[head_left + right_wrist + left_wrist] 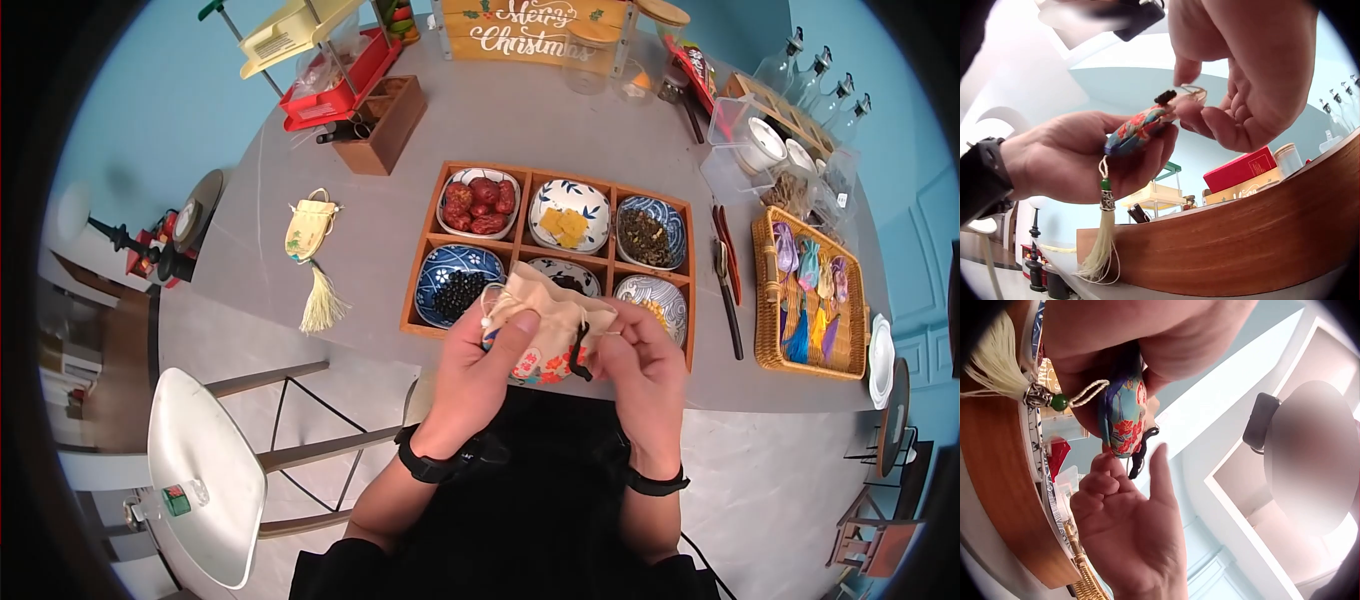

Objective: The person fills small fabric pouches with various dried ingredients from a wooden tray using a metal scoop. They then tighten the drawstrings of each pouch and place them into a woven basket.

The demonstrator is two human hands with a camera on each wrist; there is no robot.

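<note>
A floral drawstring pouch (545,310) with a pale cloth mouth is held over the near side of the compartment tray. My left hand (472,375) grips its left side, thumb on the front. At the pouch's right edge, my right hand (642,385) pinches the thin drawstring (1196,92) with curled fingers. A black cord (580,355) hangs by the mouth. From the pouch's bottom dangles a cream tassel (1100,244) with a green bead (1106,184). Behind the pouch, one patterned bowl (560,268) is partly hidden.
The wooden tray (425,240) holds bowls of red dates (478,205), yellow pieces (563,227), dried leaves (643,237) and black berries (460,292). A yellow pouch (312,228) lies left. Right are dark tongs (733,300) and a wicker basket (768,345) of small pouches.
</note>
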